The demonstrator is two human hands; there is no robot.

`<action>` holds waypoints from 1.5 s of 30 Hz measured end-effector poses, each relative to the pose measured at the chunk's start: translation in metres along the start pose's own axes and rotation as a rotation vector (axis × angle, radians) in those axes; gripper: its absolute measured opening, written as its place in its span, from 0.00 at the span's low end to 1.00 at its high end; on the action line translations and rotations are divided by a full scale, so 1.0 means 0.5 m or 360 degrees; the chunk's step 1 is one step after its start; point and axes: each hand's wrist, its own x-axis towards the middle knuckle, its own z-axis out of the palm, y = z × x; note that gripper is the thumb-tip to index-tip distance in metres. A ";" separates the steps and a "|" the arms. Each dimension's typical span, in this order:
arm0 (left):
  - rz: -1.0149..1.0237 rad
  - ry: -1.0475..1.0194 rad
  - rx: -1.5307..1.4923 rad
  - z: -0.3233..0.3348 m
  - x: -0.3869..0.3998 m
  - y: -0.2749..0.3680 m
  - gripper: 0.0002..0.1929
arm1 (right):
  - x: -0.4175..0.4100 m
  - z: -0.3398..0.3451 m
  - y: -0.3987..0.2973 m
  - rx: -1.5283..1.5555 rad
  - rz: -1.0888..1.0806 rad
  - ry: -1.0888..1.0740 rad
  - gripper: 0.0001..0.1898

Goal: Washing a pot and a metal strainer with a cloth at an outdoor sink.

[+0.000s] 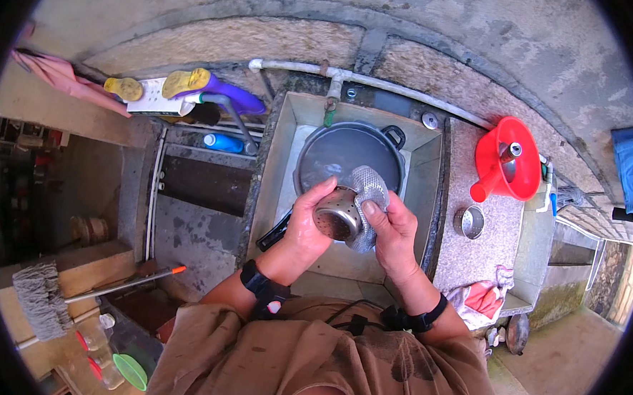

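My left hand (305, 218) grips a small perforated stainless-steel cup (339, 220), tilted with its base towards me. In my right hand (395, 228) is a grey mesh scrubbing cloth (370, 200), pressed against the cup's right side. Both hands are above a tiled sink (423, 203). Beyond them in the sink stands a large dark pot (346, 151) of cloudy water, with black side handles. A tap (332, 97) with a green piece at its mouth hangs over the pot's far rim.
On the right-hand counter (453, 258) are a red plastic dipper (530, 171) holding a can (512, 150), a second perforated metal cup (470, 222) and a red-and-white cloth (483, 300). A metal lid (430, 120) lies on the back ledge. Left are a blue bottle (223, 143) and a mop (42, 301).
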 end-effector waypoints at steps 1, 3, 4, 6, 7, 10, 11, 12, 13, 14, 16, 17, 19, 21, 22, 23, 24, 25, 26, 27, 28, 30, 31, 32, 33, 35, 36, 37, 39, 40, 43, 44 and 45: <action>-0.0002 0.0000 0.0002 0.000 0.002 0.000 0.14 | -0.003 0.001 -0.001 0.0046 0.0009 -0.0001 0.12; -0.0002 -0.0001 -0.0078 -0.001 0.008 0.000 0.14 | -0.009 0.003 -0.007 0.0093 0.0015 -0.0002 0.13; -0.0002 -0.0003 -0.0075 -0.004 0.008 0.001 0.14 | -0.012 0.006 -0.016 0.0216 0.0054 -0.0001 0.12; -0.0131 -0.0123 -0.0064 -0.011 0.006 0.003 0.14 | -0.013 0.006 -0.025 0.0338 0.0090 0.0000 0.12; -0.0132 -0.0126 -0.0063 -0.007 0.007 0.000 0.14 | -0.012 0.003 -0.028 0.0370 0.0132 0.0056 0.12; -0.0185 0.0060 0.0039 0.001 0.009 -0.006 0.11 | -0.002 -0.025 -0.016 0.0102 0.0001 0.0061 0.15; 0.0065 -0.0047 0.0448 -0.008 0.012 -0.003 0.10 | 0.003 -0.037 -0.008 -0.0199 -0.0169 0.0003 0.16; 0.0315 -0.0152 0.0853 -0.014 0.013 -0.003 0.09 | 0.004 -0.042 -0.002 -0.0507 -0.0263 -0.0044 0.17; 0.0309 -0.0148 0.0857 -0.014 0.013 -0.004 0.09 | 0.005 -0.038 0.000 -0.0504 -0.0258 -0.0038 0.17; 0.0295 -0.0110 0.1019 -0.011 0.012 -0.006 0.09 | 0.008 -0.028 -0.004 -0.0814 -0.0360 -0.0022 0.15; 0.0349 -0.0057 0.1092 -0.016 0.025 -0.012 0.10 | 0.027 -0.011 -0.017 -0.1170 -0.0582 0.0028 0.11; 0.0349 -0.0054 0.1095 -0.012 0.026 -0.022 0.10 | 0.040 -0.011 -0.020 -0.1166 -0.0581 0.0028 0.11; 0.0369 0.0218 0.0655 0.034 0.011 -0.035 0.10 | 0.058 -0.016 -0.021 -0.0877 -0.0571 0.0123 0.11; 0.0348 0.0221 0.0584 0.055 0.006 -0.030 0.10 | 0.053 -0.021 -0.030 -0.0758 -0.0565 0.0100 0.10; 0.0330 0.0218 0.0513 0.058 0.006 -0.028 0.11 | 0.043 -0.019 -0.035 -0.0664 -0.0499 0.0119 0.10; 0.0333 0.0224 0.0508 0.048 0.006 -0.025 0.11 | 0.034 -0.018 -0.038 -0.0571 -0.0432 0.0139 0.10; 0.0323 0.0108 0.0686 0.031 0.009 -0.022 0.11 | 0.027 -0.021 -0.040 -0.0454 -0.0292 0.0158 0.11; 0.0312 -0.0008 0.0865 0.013 0.013 -0.022 0.11 | 0.030 -0.024 -0.039 -0.0454 -0.0292 0.0156 0.11; 0.0364 -0.0012 0.1013 -0.008 0.021 -0.030 0.10 | 0.037 -0.029 -0.036 -0.0753 -0.0468 0.0054 0.11; 0.0354 -0.0014 0.1016 -0.014 0.022 -0.035 0.10 | 0.040 -0.032 -0.034 -0.1054 -0.0638 -0.0040 0.12; 0.0465 -0.0034 0.1061 -0.016 0.023 -0.040 0.10 | 0.043 -0.029 -0.038 -0.1057 -0.0632 -0.0030 0.12; 0.0723 -0.0023 0.1184 -0.059 0.043 -0.061 0.11 | 0.047 -0.009 -0.056 -0.1345 -0.0997 -0.0183 0.12; 0.0717 -0.0023 0.1183 -0.051 0.048 -0.076 0.11 | 0.045 -0.002 -0.064 -0.1347 -0.0992 -0.0182 0.12; 0.0785 0.0057 0.0826 -0.039 0.053 -0.094 0.09 | 0.042 0.005 -0.073 -0.1158 -0.0955 -0.0204 0.12; 0.0845 0.0136 0.0470 -0.033 0.053 -0.103 0.08 | 0.040 0.008 -0.078 -0.0966 -0.0918 -0.0224 0.12; 0.0832 0.0010 0.1246 -0.072 0.045 -0.074 0.07 | 0.037 -0.013 -0.080 -0.0794 -0.0619 -0.0150 0.11; 0.0569 0.0123 0.0946 -0.043 0.035 -0.058 0.08 | 0.036 -0.029 -0.082 -0.0626 -0.0324 -0.0074 0.11; 0.0308 0.0225 0.0645 -0.014 0.028 -0.043 0.09 | 0.033 -0.048 -0.076 -0.0632 -0.0326 -0.0076 0.11; 0.0261 0.0238 0.0487 0.003 0.027 -0.025 0.10 | 0.019 -0.081 -0.032 -0.0191 0.0176 -0.0030 0.09; 0.0247 0.0162 0.0409 -0.008 0.029 -0.022 0.10 | 0.011 -0.081 -0.007 -0.0172 -0.0003 -0.0068 0.09; 0.0179 0.0011 0.0357 -0.021 0.030 -0.031 0.10 | -0.017 -0.034 0.003 0.0394 0.0310 0.0058 0.09; 0.0213 0.0054 0.0347 -0.017 0.029 -0.042 0.10 | -0.012 -0.023 -0.002 0.0318 0.0215 0.0128 0.09; 0.0242 0.0099 0.0339 -0.017 0.025 -0.051 0.10 | -0.004 -0.019 -0.007 0.0323 0.0216 0.0137 0.09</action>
